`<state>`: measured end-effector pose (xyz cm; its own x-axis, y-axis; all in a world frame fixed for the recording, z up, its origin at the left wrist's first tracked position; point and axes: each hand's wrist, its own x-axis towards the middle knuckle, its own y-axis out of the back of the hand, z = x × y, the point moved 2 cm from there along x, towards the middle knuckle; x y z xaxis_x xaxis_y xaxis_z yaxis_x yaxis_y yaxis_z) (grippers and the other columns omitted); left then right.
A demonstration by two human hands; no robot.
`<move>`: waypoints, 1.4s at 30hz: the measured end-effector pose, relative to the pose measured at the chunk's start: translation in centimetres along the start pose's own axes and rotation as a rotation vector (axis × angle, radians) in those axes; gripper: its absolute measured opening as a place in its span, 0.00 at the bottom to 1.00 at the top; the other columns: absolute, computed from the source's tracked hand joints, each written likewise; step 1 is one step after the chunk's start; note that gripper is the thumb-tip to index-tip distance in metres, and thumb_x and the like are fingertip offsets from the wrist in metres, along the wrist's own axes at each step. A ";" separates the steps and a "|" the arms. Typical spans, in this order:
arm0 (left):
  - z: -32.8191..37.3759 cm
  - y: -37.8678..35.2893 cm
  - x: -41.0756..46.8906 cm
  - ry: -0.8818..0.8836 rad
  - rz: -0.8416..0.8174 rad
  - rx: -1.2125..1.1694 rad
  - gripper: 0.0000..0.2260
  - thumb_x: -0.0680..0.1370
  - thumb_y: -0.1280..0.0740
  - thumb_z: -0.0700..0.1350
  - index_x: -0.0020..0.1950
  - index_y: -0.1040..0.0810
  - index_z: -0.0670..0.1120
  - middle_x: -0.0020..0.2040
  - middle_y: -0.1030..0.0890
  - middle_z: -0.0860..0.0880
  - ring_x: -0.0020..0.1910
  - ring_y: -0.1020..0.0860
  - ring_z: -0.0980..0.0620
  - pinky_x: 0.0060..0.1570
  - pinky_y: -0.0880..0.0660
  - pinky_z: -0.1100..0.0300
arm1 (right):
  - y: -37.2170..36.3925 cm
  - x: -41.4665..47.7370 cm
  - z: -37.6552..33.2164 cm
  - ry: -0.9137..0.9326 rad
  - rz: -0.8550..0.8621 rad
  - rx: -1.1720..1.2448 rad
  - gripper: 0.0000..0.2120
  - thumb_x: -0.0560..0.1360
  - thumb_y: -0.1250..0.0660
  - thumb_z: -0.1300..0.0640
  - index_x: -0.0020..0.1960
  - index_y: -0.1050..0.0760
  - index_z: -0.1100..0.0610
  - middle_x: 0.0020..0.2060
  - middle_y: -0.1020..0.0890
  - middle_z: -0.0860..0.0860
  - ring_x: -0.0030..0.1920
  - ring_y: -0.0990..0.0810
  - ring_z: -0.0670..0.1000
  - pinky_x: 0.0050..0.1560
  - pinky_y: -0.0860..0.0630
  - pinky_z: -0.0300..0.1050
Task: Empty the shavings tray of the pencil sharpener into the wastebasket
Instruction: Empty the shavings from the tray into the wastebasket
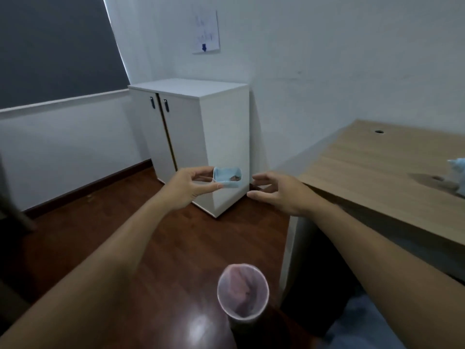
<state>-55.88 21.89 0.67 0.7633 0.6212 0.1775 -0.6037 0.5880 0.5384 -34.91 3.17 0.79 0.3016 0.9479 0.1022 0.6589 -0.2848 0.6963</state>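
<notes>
My left hand pinches the left end of a small pale-blue shavings tray, held level in the air with a little clump of brown shavings in its right end. To the right of the tray, my right hand hovers with fingers spread, a small gap away and not touching it. The wastebasket, round and lined with a pinkish bag, stands on the floor well below the tray and nearer to me. At the far right edge a pale-blue object, probably the pencil sharpener, sits on the desk, cut off by the frame.
A wooden desk fills the right side, its white side panel close to the wastebasket. A white two-door cabinet stands against the wall behind the tray. The floor is dark red wood. A paper sheet hangs on the wall.
</notes>
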 end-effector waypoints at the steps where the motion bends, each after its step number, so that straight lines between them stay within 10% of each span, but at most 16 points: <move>1: -0.7 0.1 -0.4 0.014 -0.002 -0.003 0.16 0.80 0.20 0.43 0.67 0.13 0.52 0.54 0.09 0.62 0.55 0.13 0.68 0.53 0.22 0.76 | -0.8 0.1 0.2 -0.006 0.003 0.020 0.36 0.77 0.22 0.39 0.80 0.25 0.52 0.73 0.16 0.46 0.67 0.15 0.48 0.73 0.19 0.53; 6: -4.7 -1.6 -1.6 0.069 0.015 -0.044 0.22 0.79 0.19 0.46 0.72 0.14 0.47 0.64 0.10 0.55 0.65 0.13 0.57 0.69 0.19 0.59 | -4.8 1.4 2.4 0.005 -0.006 0.125 0.38 0.73 0.26 0.30 0.78 0.22 0.48 0.70 0.15 0.42 0.64 0.13 0.46 0.67 0.15 0.57; 16: -14.4 -7.7 -2.7 0.267 0.002 -0.137 0.37 0.68 0.14 0.60 0.76 0.17 0.52 0.69 0.13 0.50 0.69 0.15 0.50 0.74 0.20 0.47 | -12.5 1.8 7.8 -0.166 -0.084 0.257 0.26 0.82 0.24 0.49 0.78 0.22 0.49 0.66 0.16 0.41 0.59 0.12 0.47 0.59 0.11 0.55; 23: -21.0 -12.0 -5.1 0.439 -0.038 -0.202 0.27 0.71 0.14 0.51 0.68 0.15 0.50 0.64 0.11 0.50 0.64 0.13 0.52 0.71 0.19 0.50 | -18.5 0.2 13.6 -0.323 -0.167 0.364 0.31 0.78 0.20 0.52 0.78 0.23 0.51 0.71 0.16 0.44 0.62 0.12 0.47 0.62 0.12 0.52; 28: -24.4 -15.3 -6.8 0.501 -0.107 -0.259 0.16 0.75 0.15 0.47 0.60 0.13 0.50 0.61 0.09 0.52 0.67 0.14 0.53 0.73 0.20 0.48 | -22.9 -1.8 17.7 -0.491 -0.074 0.483 0.16 0.79 0.20 0.53 0.65 0.18 0.50 0.61 0.12 0.48 0.56 0.09 0.52 0.58 0.11 0.58; 32: -26.2 -17.9 -7.3 0.536 -0.126 -0.285 0.11 0.78 0.18 0.47 0.59 0.12 0.49 0.59 0.09 0.55 0.66 0.13 0.56 0.72 0.19 0.48 | -24.6 -2.6 19.4 -0.612 -0.007 0.569 0.14 0.81 0.23 0.58 0.64 0.20 0.58 0.56 0.12 0.51 0.49 0.08 0.54 0.43 0.14 0.40; 38: -28.2 -20.6 -8.2 0.612 -0.188 -0.219 0.04 0.81 0.22 0.50 0.55 0.12 0.56 0.42 0.11 0.67 0.42 0.16 0.71 0.51 0.21 0.59 | -27.0 -4.4 21.2 -0.730 0.011 0.596 0.14 0.83 0.25 0.59 0.65 0.21 0.63 0.56 0.11 0.55 0.49 0.08 0.60 0.45 0.16 0.48; 42: -28.8 -21.4 -8.6 0.653 -0.218 -0.172 0.06 0.80 0.22 0.56 0.54 0.11 0.56 0.42 0.10 0.60 0.44 0.13 0.60 0.51 0.17 0.53 | -28.3 -4.9 22.0 -0.770 0.007 0.583 0.13 0.84 0.26 0.57 0.65 0.20 0.62 0.57 0.12 0.59 0.50 0.08 0.61 0.40 0.16 0.43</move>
<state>-56.17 18.88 -36.16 0.6093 0.6319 -0.4790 -0.5214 0.7744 0.3584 -39.86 3.42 -35.00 0.5393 0.6518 -0.5333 0.8314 -0.5126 0.2144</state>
